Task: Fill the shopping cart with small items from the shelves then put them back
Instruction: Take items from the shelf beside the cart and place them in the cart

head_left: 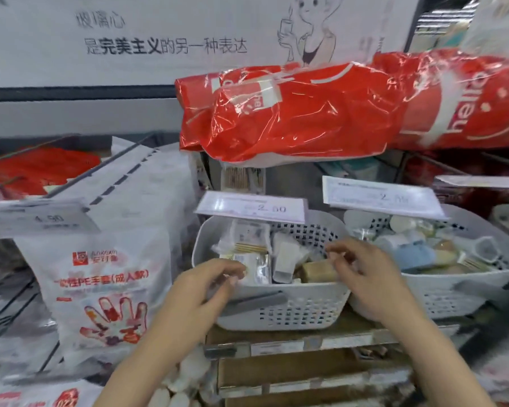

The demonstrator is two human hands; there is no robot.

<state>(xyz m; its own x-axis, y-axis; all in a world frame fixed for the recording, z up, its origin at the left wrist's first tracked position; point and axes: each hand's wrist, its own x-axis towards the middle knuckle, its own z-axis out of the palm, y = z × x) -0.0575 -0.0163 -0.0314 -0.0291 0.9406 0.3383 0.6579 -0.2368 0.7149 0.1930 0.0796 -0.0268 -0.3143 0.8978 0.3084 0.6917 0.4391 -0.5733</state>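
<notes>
Both hands hover over the white basket [276, 312] at the shelf's front edge: left hand [200, 286] touches a packet [257, 268], fingers loosely curled; right hand [362, 274] empty. A hasty pull could tip neighbouring packets out.

Two perforated baskets side by side on a shelf | left basket [276, 312] holds small packets [256, 265] | right basket [453, 292] holds more small items | price card [252, 206] above each | glove bag [100, 292] stands left of baskets | wrapped packs [291, 118] overhang behind.
</notes>
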